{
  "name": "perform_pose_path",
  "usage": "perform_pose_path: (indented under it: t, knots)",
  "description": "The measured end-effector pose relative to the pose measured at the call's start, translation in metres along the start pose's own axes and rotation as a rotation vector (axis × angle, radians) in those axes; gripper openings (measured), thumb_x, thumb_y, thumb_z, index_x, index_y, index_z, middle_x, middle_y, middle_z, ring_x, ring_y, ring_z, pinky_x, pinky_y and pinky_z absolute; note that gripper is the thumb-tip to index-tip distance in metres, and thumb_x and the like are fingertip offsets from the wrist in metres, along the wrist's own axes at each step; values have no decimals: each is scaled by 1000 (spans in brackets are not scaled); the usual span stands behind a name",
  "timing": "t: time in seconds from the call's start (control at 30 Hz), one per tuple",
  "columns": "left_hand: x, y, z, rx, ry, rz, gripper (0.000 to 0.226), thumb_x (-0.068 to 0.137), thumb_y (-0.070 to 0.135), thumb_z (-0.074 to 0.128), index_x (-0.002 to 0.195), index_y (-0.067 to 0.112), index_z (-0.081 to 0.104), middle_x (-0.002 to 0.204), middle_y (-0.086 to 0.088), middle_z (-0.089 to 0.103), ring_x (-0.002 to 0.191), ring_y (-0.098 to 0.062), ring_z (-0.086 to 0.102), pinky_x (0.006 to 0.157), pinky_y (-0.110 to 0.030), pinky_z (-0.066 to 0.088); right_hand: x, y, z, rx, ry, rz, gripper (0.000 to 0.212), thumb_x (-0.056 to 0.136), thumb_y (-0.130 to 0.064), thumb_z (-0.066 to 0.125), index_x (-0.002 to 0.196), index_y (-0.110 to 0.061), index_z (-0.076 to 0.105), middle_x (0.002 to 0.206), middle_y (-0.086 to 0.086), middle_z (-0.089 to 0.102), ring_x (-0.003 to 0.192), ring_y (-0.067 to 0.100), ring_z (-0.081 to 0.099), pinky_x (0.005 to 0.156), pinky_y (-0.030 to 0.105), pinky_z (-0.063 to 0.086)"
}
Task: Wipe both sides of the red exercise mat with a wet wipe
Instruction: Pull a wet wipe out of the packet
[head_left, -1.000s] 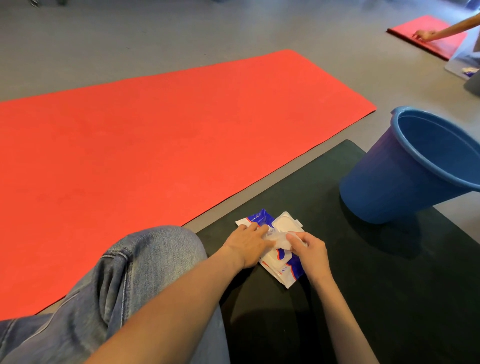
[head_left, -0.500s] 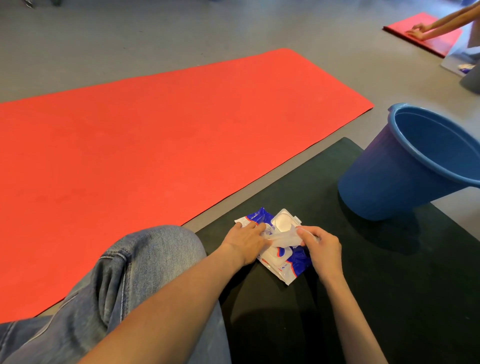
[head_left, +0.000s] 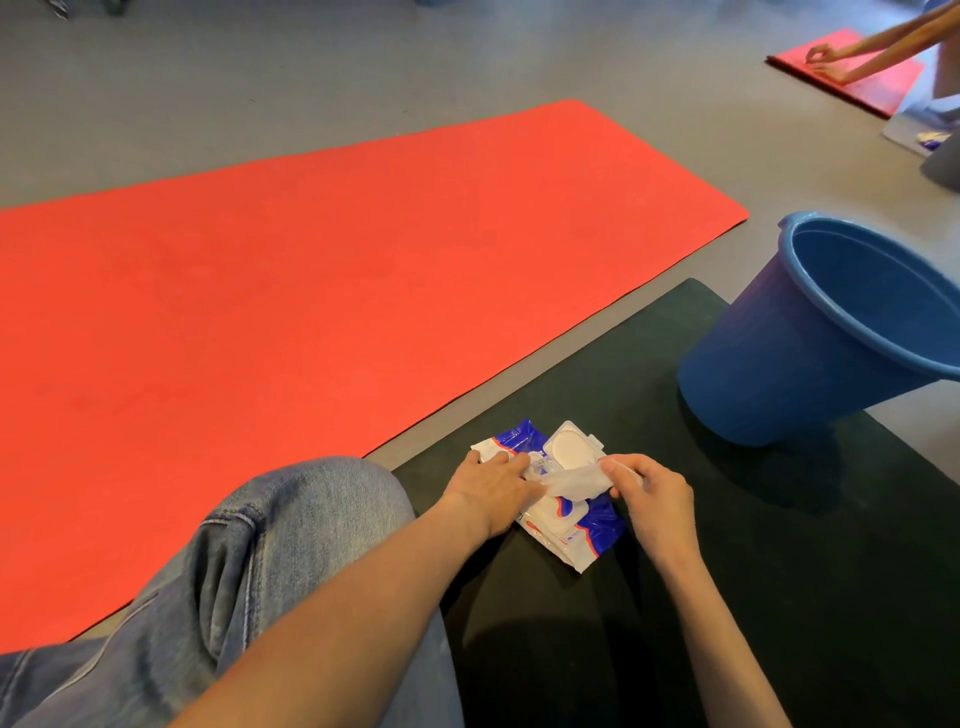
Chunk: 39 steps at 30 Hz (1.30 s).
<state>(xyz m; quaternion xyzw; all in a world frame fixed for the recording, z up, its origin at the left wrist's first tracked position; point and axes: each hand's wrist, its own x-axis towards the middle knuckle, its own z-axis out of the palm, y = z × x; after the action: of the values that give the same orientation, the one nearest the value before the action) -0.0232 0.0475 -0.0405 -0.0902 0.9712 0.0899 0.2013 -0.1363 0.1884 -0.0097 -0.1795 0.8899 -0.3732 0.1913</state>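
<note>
The red exercise mat (head_left: 311, 291) lies flat on the grey floor, filling the left and centre. In front of me, on a black mat (head_left: 701, 571), sits a blue-and-white wet wipe pack (head_left: 576, 525) with its white flip lid open. My left hand (head_left: 491, 486) presses flat on the pack's left part. My right hand (head_left: 652, 491) pinches a white wet wipe (head_left: 574, 480) that stretches out of the pack's opening to the right.
A blue bucket (head_left: 810, 358) stands on the black mat's far right corner. My jeans-clad knee (head_left: 291, 545) is at lower left. At the far right, another person's arm (head_left: 872, 47) reaches over a second red mat (head_left: 883, 88).
My right hand has drawn the wipe farther out of the pack, moving right. My left hand stays pressed on the pack.
</note>
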Motion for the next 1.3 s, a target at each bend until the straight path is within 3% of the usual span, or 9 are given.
perform_pose_path:
  t: [0.27,0.43,0.6,0.7,0.83,1.03,1.1,1.2,1.3]
  knots:
    - [0,1,0,32,22,8,56,93,25,60,143,30,37,153,-6,27,140,-29,28,113,-51,28,-4,4,4,27,194,-30,18,92,-21,57,104,-13,68,96,2,65,82,5,58,59,12,38]
    - [2,0,2,38,39,11,55,92,27,61,142,29,39,152,-5,28,140,-27,27,113,-52,29,7,-5,-30,108,472,-40,21,95,-20,51,103,-9,67,81,2,62,75,13,55,60,22,36]
    - [0,-2,6,-34,76,29,55,92,28,61,143,28,38,150,-6,30,138,-26,30,112,-47,30,11,-3,-62,19,175,-25,19,93,-26,53,105,-17,64,84,0,64,83,12,59,74,28,47]
    - [-2,-2,-4,-156,177,55,57,93,29,58,144,27,33,149,-4,34,137,-24,33,114,-42,27,9,9,-56,47,204,15,21,93,-25,53,108,-16,64,90,-1,64,91,14,60,77,28,45]
    - [-6,6,-9,-445,181,33,51,93,29,59,138,20,37,140,-4,47,126,-20,47,104,-37,40,20,15,-51,40,262,42,19,93,-25,53,108,-18,61,102,0,61,98,14,57,80,29,44]
    - [-5,4,0,3,-4,167,61,92,21,60,146,21,33,153,-1,30,141,-21,25,113,-45,24,40,14,-36,35,151,117,13,92,-25,55,101,-17,58,98,2,59,90,13,55,66,23,42]
    - [-2,7,3,42,-15,166,63,93,22,60,148,22,30,155,-1,25,143,-22,21,114,-46,22,43,14,-32,55,111,157,17,88,-30,61,98,-17,57,97,4,59,90,16,58,67,25,46]
    - [-3,5,0,-105,-7,143,56,95,21,56,146,20,33,153,-3,30,141,-23,27,113,-43,27,48,13,-22,-43,10,198,15,86,-23,63,96,-15,53,98,7,59,89,18,59,75,31,50]
    - [-3,2,-3,-403,100,53,45,94,20,57,137,19,45,143,-3,44,130,-20,42,107,-36,38,44,10,-16,-129,-184,151,13,89,-18,58,100,-14,52,102,4,55,87,15,56,65,23,45]
